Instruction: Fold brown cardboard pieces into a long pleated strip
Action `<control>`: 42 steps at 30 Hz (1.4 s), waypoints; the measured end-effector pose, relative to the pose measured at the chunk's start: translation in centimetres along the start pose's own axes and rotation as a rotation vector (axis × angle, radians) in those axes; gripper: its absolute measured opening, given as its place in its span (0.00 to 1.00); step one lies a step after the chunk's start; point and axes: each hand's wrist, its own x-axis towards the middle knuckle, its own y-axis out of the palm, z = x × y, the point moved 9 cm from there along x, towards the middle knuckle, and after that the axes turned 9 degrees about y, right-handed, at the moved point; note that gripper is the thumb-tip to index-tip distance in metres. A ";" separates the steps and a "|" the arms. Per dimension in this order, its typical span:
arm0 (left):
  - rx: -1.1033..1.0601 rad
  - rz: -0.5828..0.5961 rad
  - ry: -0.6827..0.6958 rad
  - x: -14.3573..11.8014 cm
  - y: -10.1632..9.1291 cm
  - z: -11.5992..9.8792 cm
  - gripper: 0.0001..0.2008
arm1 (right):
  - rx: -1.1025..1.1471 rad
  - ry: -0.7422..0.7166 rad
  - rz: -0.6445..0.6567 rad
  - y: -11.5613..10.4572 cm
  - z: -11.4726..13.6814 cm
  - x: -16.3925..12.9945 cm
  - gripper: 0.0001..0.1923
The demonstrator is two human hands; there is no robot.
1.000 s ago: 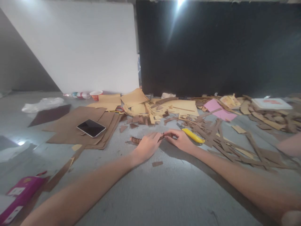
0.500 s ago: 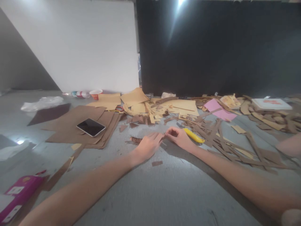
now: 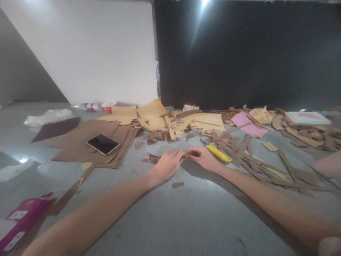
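My left hand (image 3: 169, 164) lies on a ridged brown cardboard strip (image 3: 154, 158), whose free end sticks out to its left on the grey floor. My right hand (image 3: 203, 157) meets it fingertip to fingertip, pinching the strip's other end; that part is mostly hidden by the fingers. Just right of my right hand lies a yellow utility knife (image 3: 218, 153). A small brown scrap (image 3: 178, 185) sits on the floor below the hands.
A phone (image 3: 103, 144) rests on brown sheets (image 3: 80, 142) at left. Tan cardboard pieces (image 3: 160, 121), brown offcuts (image 3: 255, 156) and a pink sheet (image 3: 247, 124) spread behind and to the right. There is a magenta box (image 3: 20, 222) at lower left and a red cup (image 3: 108, 106) by the wall.
My right hand's fingers shifted slightly left and closed against my left fingertips. Both arms otherwise stay in place.
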 end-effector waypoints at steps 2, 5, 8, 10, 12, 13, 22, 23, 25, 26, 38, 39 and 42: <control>-0.017 -0.014 -0.017 0.0 -0.1 0.2 0.06 | -0.013 0.004 -0.046 -0.3 0.0 0.0 0.17; -0.038 -0.037 -0.049 0.0 -0.3 0.4 0.06 | -0.067 -0.043 -0.155 -1.1 0.6 -0.3 0.15; -0.032 -0.037 -0.069 0.1 -0.4 0.5 0.06 | -0.157 -0.132 -0.195 -1.1 1.4 -0.7 0.15; -0.028 -0.030 -0.072 0.1 -0.4 0.5 0.05 | -0.202 -0.169 -0.190 -0.9 1.7 -0.9 0.15; -0.030 -0.019 -0.070 0.1 -0.3 0.5 0.04 | -0.220 -0.194 -0.187 -0.8 1.9 -1.0 0.15; -0.033 -0.013 -0.069 0.0 -0.2 0.5 0.04 | -0.222 -0.205 -0.184 -0.7 2.0 -1.0 0.15; 0.001 -0.009 -0.072 0.6 -0.5 0.5 0.08 | -0.213 -0.198 -0.193 -0.8 2.4 -1.2 0.13; 0.015 -0.017 -0.070 0.7 -0.6 0.5 0.09 | -0.214 -0.189 -0.201 -0.8 2.3 -1.2 0.13; 0.043 -0.020 -0.075 0.9 -0.6 0.6 0.10 | -0.215 -0.174 -0.220 -1.0 2.1 -1.1 0.12; 0.055 -0.015 -0.080 1.0 -0.5 0.8 0.10 | -0.216 -0.169 -0.230 -1.1 1.9 -1.0 0.12; 0.048 -0.038 -0.056 0.3 -0.1 1.1 0.20 | -0.205 -0.158 -0.229 -1.4 1.4 -0.9 0.09; 0.044 -0.042 -0.061 0.3 -0.2 1.1 0.19 | -0.198 -0.164 -0.230 -1.4 1.4 -0.9 0.09; 0.027 -0.064 -0.078 0.4 -0.5 1.1 0.16 | -0.189 -0.180 -0.237 -1.4 1.5 -0.9 0.08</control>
